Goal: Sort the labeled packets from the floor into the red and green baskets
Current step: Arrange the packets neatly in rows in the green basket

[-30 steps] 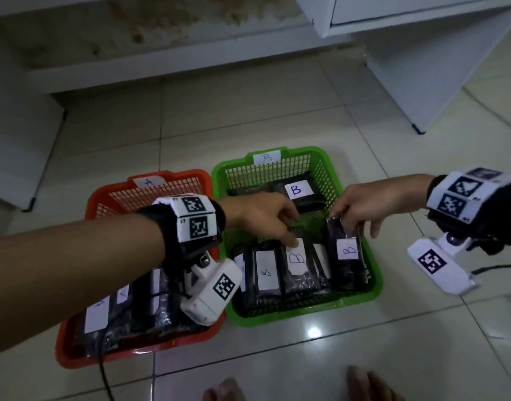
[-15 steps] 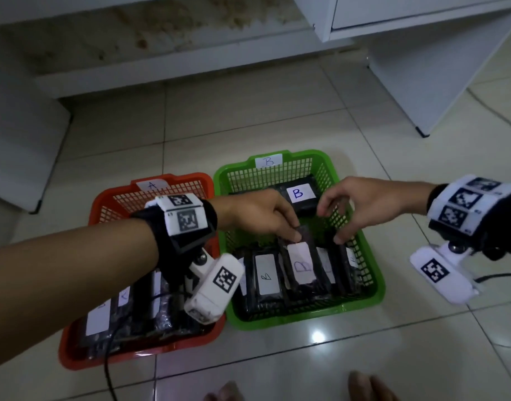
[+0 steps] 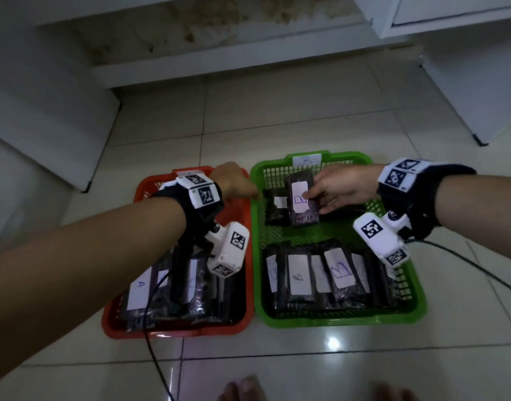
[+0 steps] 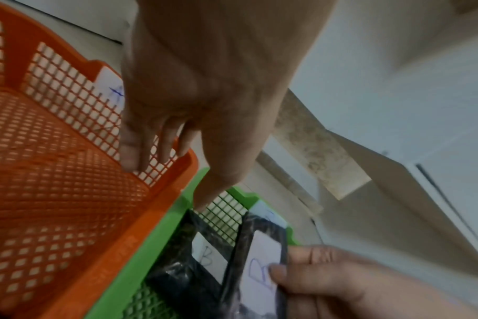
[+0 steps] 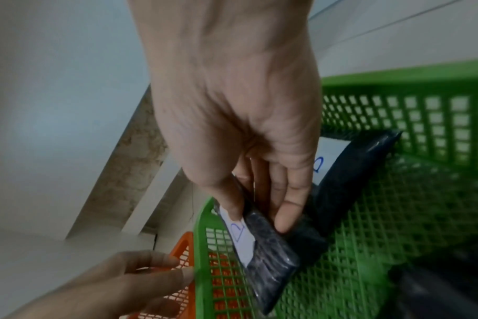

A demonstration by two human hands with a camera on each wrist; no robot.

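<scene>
Packet B held over the green basket [image 3: 416,287]

Right hand [image 3: 342,189] pinches the packet [image 3: 302,202], long axis running near-to-far, label up; left hand [image 3: 234,180] hangs relaxed, holding nothing.

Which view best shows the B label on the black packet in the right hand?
Head view: the black plastic packet faces the camera, B readable. Left wrist view shows it up close, the right hand thumb partly covering it. Right wrist view sees it edge-on.

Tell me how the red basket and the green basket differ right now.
The red basket has a tag marked A; the green basket has one marked B. The red basket's far half is bare mesh; the green basket's far half holds packets, one gripped by the right hand. The left hand hovers over the red basket, holding nothing. Both are mesh baskets holding a near row of packets.
</scene>
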